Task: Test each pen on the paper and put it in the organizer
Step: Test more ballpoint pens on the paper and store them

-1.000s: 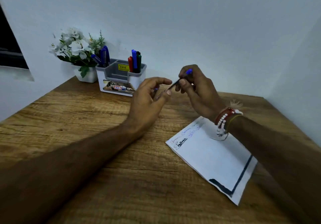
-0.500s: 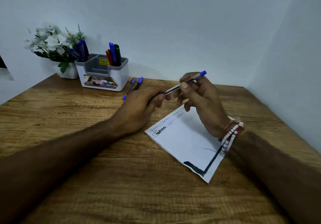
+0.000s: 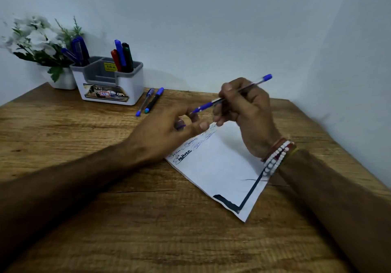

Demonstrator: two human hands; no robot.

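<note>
My right hand (image 3: 251, 113) grips a clear pen with blue ends (image 3: 255, 82) above the top edge of the white paper (image 3: 222, 166), tip pointing left and down. My left hand (image 3: 156, 133) rests at the paper's top left corner, fingers curled round a small blue piece (image 3: 181, 126) that looks like the pen's cap. The pen tip is just above those fingers. Several scribbles mark the paper's top edge. The white and grey organizer (image 3: 127, 90) stands at the back left and holds several pens. Two more pens (image 3: 146, 102) (image 3: 155, 99) lie on the table beside it.
A white pot of white flowers (image 3: 42, 44) stands left of the organizer against the wall. The wooden table (image 3: 148, 230) meets walls at the back and on the right. A dark printed stripe runs along the paper's near corner.
Both hands have dropped toward the paper. The blue cap has come off the pen's tip and stays in my left hand. The view has swung right, and two pens by the organizer now show.
</note>
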